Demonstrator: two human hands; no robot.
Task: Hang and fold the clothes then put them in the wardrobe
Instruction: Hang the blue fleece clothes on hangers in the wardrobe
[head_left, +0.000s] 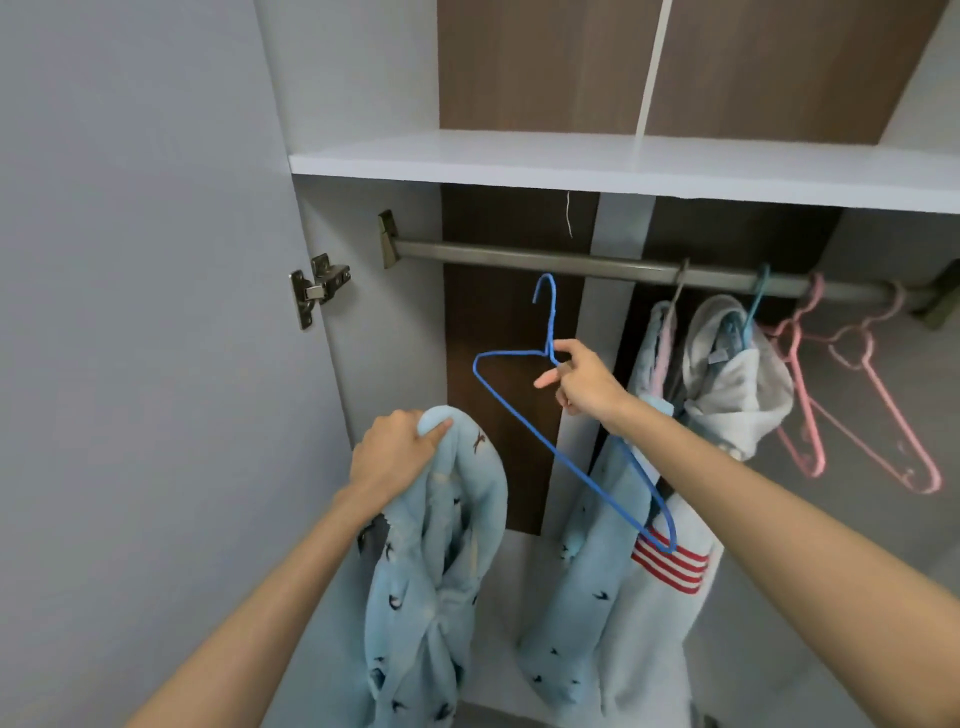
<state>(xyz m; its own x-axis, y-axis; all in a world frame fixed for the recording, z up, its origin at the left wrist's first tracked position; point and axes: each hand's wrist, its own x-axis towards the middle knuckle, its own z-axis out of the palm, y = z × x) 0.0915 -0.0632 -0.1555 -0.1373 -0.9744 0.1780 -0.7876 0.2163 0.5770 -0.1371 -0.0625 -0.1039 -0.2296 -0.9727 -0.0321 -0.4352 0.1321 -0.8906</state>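
Light-blue bird-print fleece garment (436, 545), bunched, hanging low before open wardrobe (519, 156) at its left side, top fold gripped by curled left hand (395, 452); blue wire hanger (519, 415), tilted below rail (571, 262), neck held by right hand (582, 382) fingers.

only the person's two arms show, both forearms bare from wrist to the picture's lower edge. the left hand (395, 452) and the right hand (582, 382) are bare too; the left thumbnail is cut short.
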